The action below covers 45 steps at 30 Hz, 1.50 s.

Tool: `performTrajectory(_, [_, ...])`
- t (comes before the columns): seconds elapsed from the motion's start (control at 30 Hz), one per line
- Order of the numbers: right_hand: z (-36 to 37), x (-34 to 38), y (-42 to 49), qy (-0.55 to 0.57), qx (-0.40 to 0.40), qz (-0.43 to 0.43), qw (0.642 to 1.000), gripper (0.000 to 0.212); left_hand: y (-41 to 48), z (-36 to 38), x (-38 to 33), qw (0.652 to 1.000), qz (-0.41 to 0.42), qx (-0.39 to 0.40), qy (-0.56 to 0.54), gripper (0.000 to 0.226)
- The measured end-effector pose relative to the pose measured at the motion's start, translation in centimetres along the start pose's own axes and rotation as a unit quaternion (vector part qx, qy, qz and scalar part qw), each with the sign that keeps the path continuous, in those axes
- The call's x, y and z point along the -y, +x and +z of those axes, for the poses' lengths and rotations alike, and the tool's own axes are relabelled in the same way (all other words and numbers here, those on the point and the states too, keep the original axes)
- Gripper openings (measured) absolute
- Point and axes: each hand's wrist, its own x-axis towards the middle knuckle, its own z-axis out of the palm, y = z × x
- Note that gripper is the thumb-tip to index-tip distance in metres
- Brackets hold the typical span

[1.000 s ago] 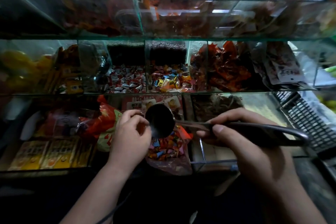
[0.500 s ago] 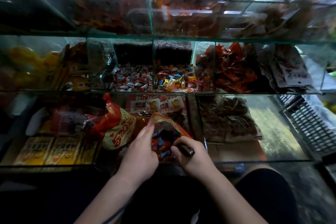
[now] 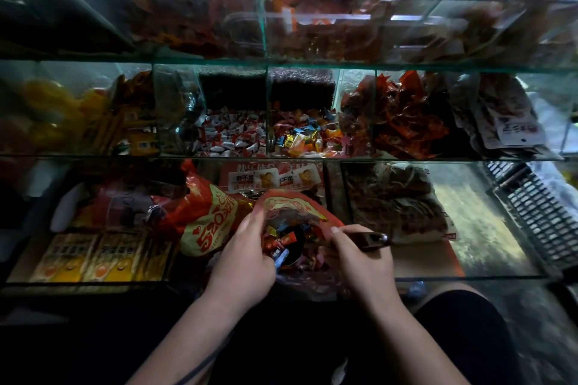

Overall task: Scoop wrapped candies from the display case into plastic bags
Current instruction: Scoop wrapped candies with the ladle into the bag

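Left hand grips bag rim, mouth held open. Right hand curled round scoop handle; bowl down inside bag among candies (mixed wrappers). Bag sits in case bottom tier, front.

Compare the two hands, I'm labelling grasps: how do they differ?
The left hand holds the bag open by its rim; the right hand grips the scoop by its handle. The left hand is by the 520 packet; the right hand, by the brown packet. Both are bare.
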Motion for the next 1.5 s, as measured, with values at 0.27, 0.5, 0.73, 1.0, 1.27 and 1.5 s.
performTrajectory(0.27, [-3.3,1.6,-0.9,0.197,-0.010,0.046,0.979,0.023,-1.9,0.4,-3.0,0.969,0.176,-0.175,0.008,0.051])
performTrajectory(0.5, [-4.7,1.6,-1.5,0.174,0.025,-0.023,0.984,0.019,-1.0,0.1,-3.6,0.951,0.147,-0.224,-0.152,0.039])
performTrajectory(0.73, [-0.2,0.6,-1.2,-0.302,0.140,-0.250,0.909,0.003,-0.4,1.2,-0.2,0.981,0.040,-0.150,0.114,0.047])
performTrajectory(1.0, [0.1,0.3,1.3,-0.201,0.115,-0.104,0.967,0.014,-0.5,1.4,0.7,0.997,-0.002,-0.072,-0.013,0.072])
performTrajectory(1.27, [-1.0,0.3,0.1,0.082,-0.012,0.050,0.995,0.014,-0.7,0.9,-0.2,0.996,-0.021,-0.037,-0.079,0.079])
performTrajectory(1.5, [-2.7,1.5,-1.1,0.130,-0.033,0.011,0.991,0.019,-0.6,0.6,-1.0,0.998,-0.002,-0.047,-0.030,0.081])
